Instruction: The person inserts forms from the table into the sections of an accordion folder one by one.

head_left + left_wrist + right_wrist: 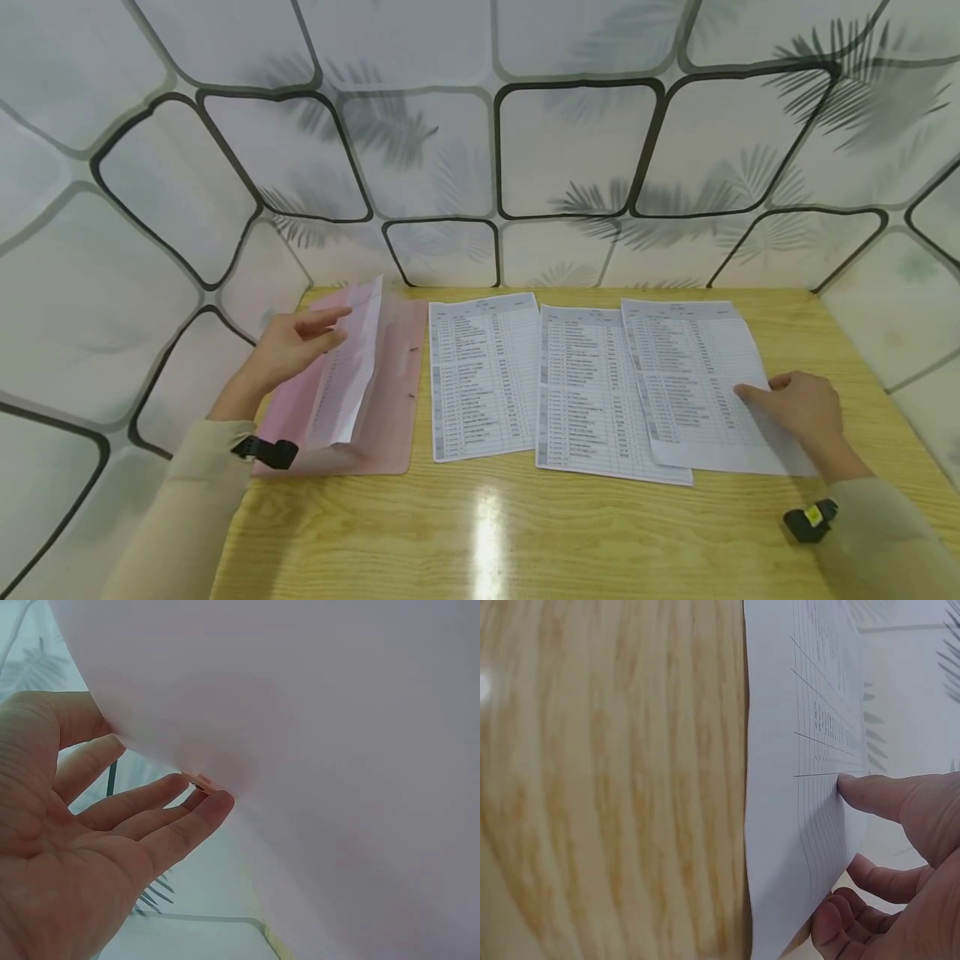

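Left hand [288, 350]: a white printed sheet [348, 367] is held up by relaxed fingers, over the flat pink plastic folder [382, 417].
Right hand [798, 408]: the rightmost white printed sheet [697, 383], right of the folder, is pressed flat; nothing gripped.

From my remote seat the table [570, 533] reads as light wood grain with a glossy finish (a glare streak shows). The printed sheets [483, 375] are thin matt paper, and the pink folder [390, 417] looks smooth.
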`<action>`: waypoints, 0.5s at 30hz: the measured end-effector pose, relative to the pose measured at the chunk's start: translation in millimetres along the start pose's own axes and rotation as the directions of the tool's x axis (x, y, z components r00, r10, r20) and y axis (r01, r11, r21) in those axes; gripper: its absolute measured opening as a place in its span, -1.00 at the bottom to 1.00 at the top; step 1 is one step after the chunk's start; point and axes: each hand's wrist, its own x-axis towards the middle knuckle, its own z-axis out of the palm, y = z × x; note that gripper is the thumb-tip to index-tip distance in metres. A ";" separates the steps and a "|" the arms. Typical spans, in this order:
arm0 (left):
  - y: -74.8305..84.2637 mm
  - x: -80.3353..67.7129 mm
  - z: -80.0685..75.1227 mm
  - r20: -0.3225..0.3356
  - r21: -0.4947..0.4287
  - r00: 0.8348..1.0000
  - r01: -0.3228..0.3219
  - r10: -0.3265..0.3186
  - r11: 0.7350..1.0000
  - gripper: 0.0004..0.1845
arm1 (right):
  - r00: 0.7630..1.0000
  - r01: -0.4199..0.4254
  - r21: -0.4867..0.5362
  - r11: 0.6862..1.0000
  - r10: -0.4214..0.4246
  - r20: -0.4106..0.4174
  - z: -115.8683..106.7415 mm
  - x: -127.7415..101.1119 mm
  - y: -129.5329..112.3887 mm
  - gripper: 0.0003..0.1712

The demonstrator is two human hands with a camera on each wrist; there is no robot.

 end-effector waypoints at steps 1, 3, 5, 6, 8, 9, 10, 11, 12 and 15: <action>0.0 0.0 0.1 0.000 0.001 1.000 -0.002 0.002 1.000 -0.51 | 1.000 0.000 0.005 1.000 0.000 -0.002 0.7 0.1 0.3 -0.07; 0.8 -0.3 0.2 -0.002 -0.001 1.000 -0.004 0.004 1.000 -0.51 | 1.000 -0.002 0.016 1.000 0.003 -0.003 1.8 0.1 0.7 -0.06; 0.5 -0.4 0.3 -0.002 -0.002 1.000 -0.004 0.004 1.000 -0.50 | 1.000 0.000 0.026 1.000 0.000 -0.008 2.5 0.0 0.6 -0.07; 0.6 -0.5 0.4 -0.001 -0.004 1.000 -0.005 0.005 1.000 -0.50 | 1.000 0.000 0.031 1.000 0.000 -0.011 2.7 -0.1 0.4 -0.07; 0.6 -0.7 0.4 -0.002 -0.004 1.000 -0.002 0.002 1.000 -0.50 | 1.000 -0.001 0.040 0.999 0.001 -0.015 3.2 0.0 -0.5 -0.08; 0.6 -0.8 0.3 -0.002 -0.006 1.000 -0.001 0.001 1.000 -0.50 | 1.000 -0.002 0.043 0.999 0.003 -0.018 3.3 0.0 -1.1 -0.09; 0.5 -0.9 0.2 -0.002 -0.006 1.000 0.000 0.000 1.000 -0.50 | 1.000 -0.006 0.046 0.999 0.007 -0.019 3.3 0.1 -1.7 -0.08; 0.2 -1.0 0.2 -0.002 -0.007 1.000 0.001 -0.001 1.000 -0.50 | 1.000 -0.008 0.047 0.999 0.009 -0.021 3.3 0.1 -2.0 -0.07; 0.1 -1.1 0.2 -0.002 -0.007 1.000 0.002 -0.002 1.000 -0.50 | 1.000 -0.007 0.047 0.999 0.008 -0.022 3.2 0.1 -2.4 -0.05; -0.1 -1.5 0.1 -0.005 -0.007 1.000 0.005 -0.005 1.000 -0.50 | 1.000 -0.014 0.046 0.999 0.015 -0.012 2.1 1.3 -2.0 0.00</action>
